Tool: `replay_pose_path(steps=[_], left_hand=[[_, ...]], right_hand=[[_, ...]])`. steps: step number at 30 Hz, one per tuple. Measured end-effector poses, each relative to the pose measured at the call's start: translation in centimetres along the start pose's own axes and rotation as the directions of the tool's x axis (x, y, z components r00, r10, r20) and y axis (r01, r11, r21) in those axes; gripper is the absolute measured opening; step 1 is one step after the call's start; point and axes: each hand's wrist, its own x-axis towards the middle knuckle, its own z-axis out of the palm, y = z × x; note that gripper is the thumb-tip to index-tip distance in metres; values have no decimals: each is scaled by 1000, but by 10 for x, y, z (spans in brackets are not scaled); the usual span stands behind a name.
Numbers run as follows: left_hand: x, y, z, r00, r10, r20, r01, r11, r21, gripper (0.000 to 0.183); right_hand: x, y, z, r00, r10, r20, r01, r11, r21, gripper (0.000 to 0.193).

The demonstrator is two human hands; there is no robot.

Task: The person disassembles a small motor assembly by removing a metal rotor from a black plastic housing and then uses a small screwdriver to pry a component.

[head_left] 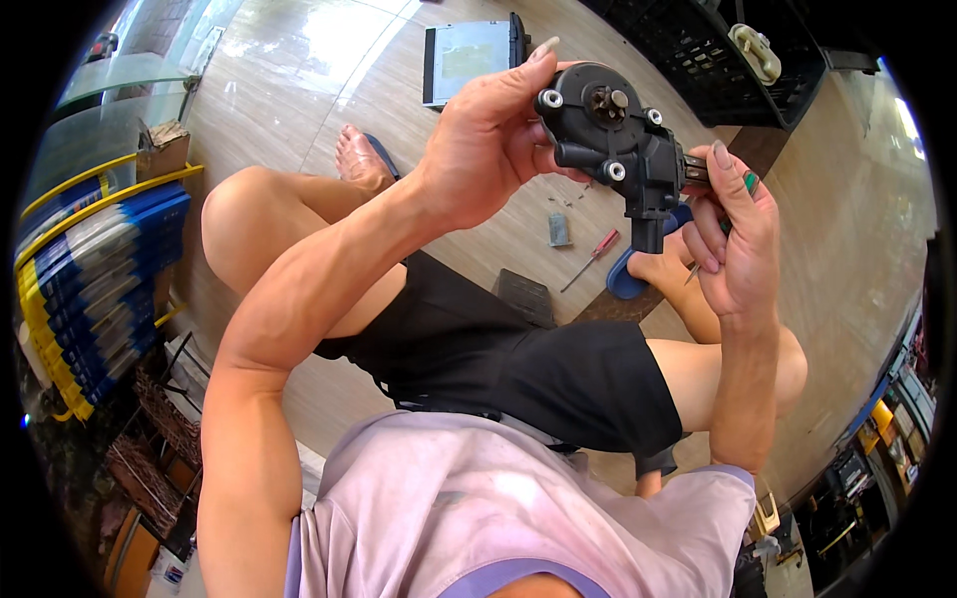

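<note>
My left hand (pixel 498 135) grips the edge of a black round plastic actuator housing (pixel 568 125) from the left, raised above my legs. The housing has metal-lined screw holes, a toothed metal hub in its middle and a socket-like block pointing down. At its right side my right hand (pixel 740 224) is closed, thumb and fingers pinching close to a small metal piece (pixel 695 170) against the housing. A slim tool with a green handle (pixel 751 182) lies in the same hand, its thin pointed tip showing below the fingers. Its middle is hidden by the fingers.
On the tiled floor lie a red-handled screwdriver (pixel 593 257), a small grey block (pixel 558 230), a black flat piece (pixel 524 297) and a silver boxed unit (pixel 469 65). A black crate (pixel 698 50) stands at the far right; a yellow rack (pixel 110 189) with blue packages stands left.
</note>
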Motion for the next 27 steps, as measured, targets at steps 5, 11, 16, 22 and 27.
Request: replay_pose_path(steps=[5, 11, 16, 22, 27], left_hand=[[3, -5, -4, 998, 31, -47, -31, 1000, -2, 48], [11, 12, -11, 965, -132, 228, 187, 953, -239, 58], [9, 10, -6, 978, -109, 178, 162, 934, -318, 66], [20, -4, -13, 988, 0, 151, 63, 909, -413, 68], [19, -3, -15, 991, -39, 131, 92, 899, -428, 77]], right_hand=[[-6, 2, 7, 999, 47, 24, -49, 997, 53, 27], [-9, 4, 11, 998, 25, 52, -28, 998, 58, 30], [-10, 6, 16, 994, 37, 106, -45, 996, 75, 29], [-12, 11, 32, 984, 90, 157, -104, 991, 83, 30], [-11, 7, 43, 992, 97, 85, -97, 995, -3, 31]])
